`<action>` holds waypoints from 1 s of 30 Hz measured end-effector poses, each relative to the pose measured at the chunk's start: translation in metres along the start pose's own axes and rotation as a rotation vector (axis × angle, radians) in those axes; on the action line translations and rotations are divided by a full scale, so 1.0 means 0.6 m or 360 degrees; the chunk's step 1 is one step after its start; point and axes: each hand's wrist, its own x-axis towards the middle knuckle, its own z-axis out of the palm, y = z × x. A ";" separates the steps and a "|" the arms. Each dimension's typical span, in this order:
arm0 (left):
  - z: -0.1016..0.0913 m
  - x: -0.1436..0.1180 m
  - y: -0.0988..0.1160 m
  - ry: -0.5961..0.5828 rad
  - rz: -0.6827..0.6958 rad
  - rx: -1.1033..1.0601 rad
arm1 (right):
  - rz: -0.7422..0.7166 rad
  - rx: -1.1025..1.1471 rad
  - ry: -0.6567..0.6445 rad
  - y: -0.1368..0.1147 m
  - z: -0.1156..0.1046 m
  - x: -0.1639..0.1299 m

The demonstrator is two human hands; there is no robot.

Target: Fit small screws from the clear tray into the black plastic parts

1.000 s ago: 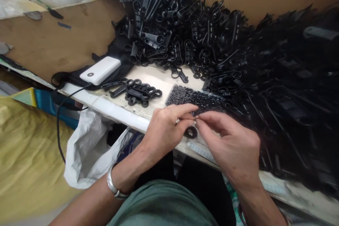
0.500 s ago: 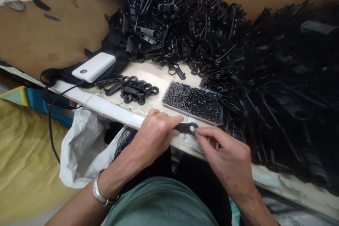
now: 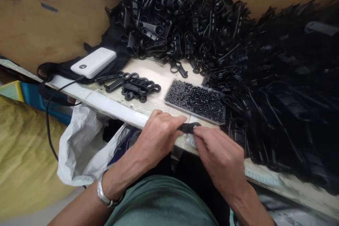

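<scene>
Left hand (image 3: pixel 159 136): knuckles up, fingers curled, thumb and forefinger pinched rightward; a metal bangle is worn at the wrist. Right hand (image 3: pixel 221 157): back up, fingertips pinched leftward, met closely with the left.

Left hand (image 3: pixel 159 136) and right hand (image 3: pixel 219 155) pinching a small black plastic clip (image 3: pixel 188 127) at the counter (image 3: pixel 159 70) edge, tray of tiny black beads (image 3: pixel 196 100) just beyond

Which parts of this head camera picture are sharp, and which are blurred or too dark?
Head view: both hands, left hand and right hand, and the tray of small black parts are sharp; the black pile at right smears into shadow; edges bend.
</scene>
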 end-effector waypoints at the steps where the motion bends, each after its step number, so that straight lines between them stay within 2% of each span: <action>1: 0.000 0.000 0.000 0.0002 0.0004 -0.0011 | -0.0007 -0.0017 -0.0012 -0.001 0.000 0.000; 11: 0.008 -0.002 -0.005 0.0052 0.0037 -0.0032 | 0.0002 -0.0442 -0.0145 -0.035 0.009 0.013; 17: 0.001 -0.003 -0.003 -0.0086 0.0166 0.0014 | 0.0248 -0.0209 -0.0119 -0.017 -0.001 0.020; 23: -0.001 -0.007 0.001 -0.0179 0.0245 0.0210 | 0.0360 -0.0140 -0.0306 0.000 -0.012 0.038; 30: 0.000 -0.009 -0.002 -0.0212 0.0250 0.0230 | 0.0273 -0.0172 -0.0426 0.000 -0.009 0.044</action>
